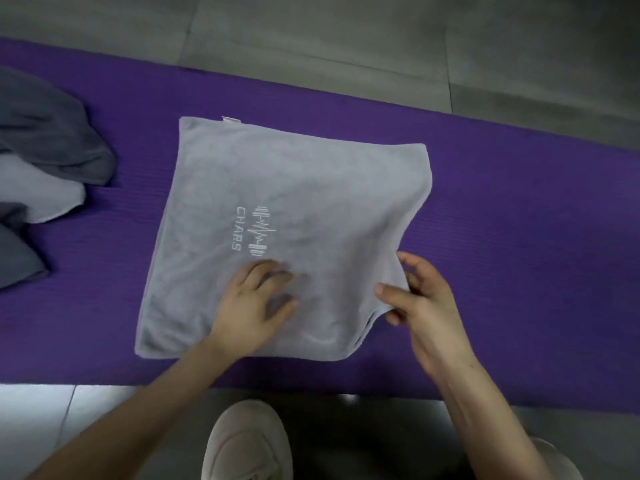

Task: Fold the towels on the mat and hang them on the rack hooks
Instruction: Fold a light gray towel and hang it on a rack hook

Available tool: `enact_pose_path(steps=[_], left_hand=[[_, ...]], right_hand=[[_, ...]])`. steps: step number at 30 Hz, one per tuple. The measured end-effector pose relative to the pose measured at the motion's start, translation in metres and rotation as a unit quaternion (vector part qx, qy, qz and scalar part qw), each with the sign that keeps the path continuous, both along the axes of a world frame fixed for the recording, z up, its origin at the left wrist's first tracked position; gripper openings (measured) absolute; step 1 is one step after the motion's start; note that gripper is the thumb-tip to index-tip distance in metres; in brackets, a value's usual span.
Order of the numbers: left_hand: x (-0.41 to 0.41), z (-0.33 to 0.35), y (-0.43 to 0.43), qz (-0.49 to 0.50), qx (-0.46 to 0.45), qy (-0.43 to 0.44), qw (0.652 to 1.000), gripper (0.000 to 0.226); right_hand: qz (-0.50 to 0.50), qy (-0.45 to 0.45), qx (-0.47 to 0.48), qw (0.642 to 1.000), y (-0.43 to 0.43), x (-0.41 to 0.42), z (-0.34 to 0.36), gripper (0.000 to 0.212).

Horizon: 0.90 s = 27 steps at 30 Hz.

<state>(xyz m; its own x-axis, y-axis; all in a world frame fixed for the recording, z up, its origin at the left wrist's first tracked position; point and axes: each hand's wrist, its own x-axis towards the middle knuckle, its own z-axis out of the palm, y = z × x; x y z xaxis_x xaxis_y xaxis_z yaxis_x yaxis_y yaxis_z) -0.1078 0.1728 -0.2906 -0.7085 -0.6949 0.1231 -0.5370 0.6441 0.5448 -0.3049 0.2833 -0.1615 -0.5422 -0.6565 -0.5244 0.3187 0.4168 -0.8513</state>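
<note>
A light grey towel [294,188] with a white "CHARS" logo lies folded into a rough square on the purple mat [519,237]. My left hand [254,306] presses flat on its near middle, fingers spread. At the towel's near right edge my right hand [422,303] pinches the layered fabric between thumb and fingers and lifts it slightly. No rack or hooks are in view.
A heap of dark grey and light grey towels [45,161] lies on the mat's left end. Grey floor tiles [346,36] run beyond the mat. A beige shoe [247,445] stands on the tiles at the near edge, with another at the lower right.
</note>
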Motion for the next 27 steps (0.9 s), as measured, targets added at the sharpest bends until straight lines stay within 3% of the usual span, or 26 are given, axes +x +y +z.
enact_pose_path(steps=[2, 4, 6, 8, 10, 13, 14, 18, 23, 27], left_hand=[[-0.001, 0.025, -0.006, 0.158, 0.180, 0.112, 0.964, 0.036], [0.000, 0.042, -0.014, 0.270, 0.404, 0.207, 0.849, 0.030], [0.007, 0.050, -0.023, 0.321, 0.522, 0.224, 0.758, 0.031], [0.015, 0.052, -0.027, 0.329, 0.575, 0.202, 0.721, 0.032], [0.020, 0.048, -0.026, 0.333, 0.593, 0.173, 0.713, 0.032], [0.022, 0.042, -0.024, 0.335, 0.593, 0.154, 0.716, 0.027], [0.021, 0.041, -0.023, 0.336, 0.592, 0.154, 0.716, 0.024], [0.014, 0.039, -0.027, 0.341, 0.592, 0.150, 0.715, 0.015], [0.002, 0.032, -0.038, 0.328, 0.572, 0.139, 0.739, 0.009], [-0.009, 0.028, -0.047, 0.318, 0.542, 0.136, 0.766, 0.006]], right_hand=[[0.074, 0.001, -0.009, 0.997, -0.019, 0.019, 0.000, 0.045], [0.158, 0.017, 0.001, 0.987, -0.034, 0.041, -0.007, 0.045], [0.257, 0.017, 0.035, 0.966, -0.043, 0.060, -0.023, 0.046], [0.377, 0.029, 0.102, 0.920, -0.047, 0.069, -0.041, 0.045], [0.424, 0.050, 0.161, 0.890, -0.052, 0.065, -0.052, 0.038], [0.317, 0.118, 0.153, 0.928, -0.073, 0.043, -0.063, 0.013], [0.276, 0.166, 0.136, 0.937, -0.083, 0.035, -0.067, 0.015], [0.161, 0.305, 0.108, 0.933, -0.139, 0.011, -0.080, 0.008], [0.091, 0.365, 0.110, 0.920, -0.219, 0.001, -0.096, 0.026], [0.091, 0.414, 0.150, 0.893, -0.254, -0.003, -0.115, 0.042]])
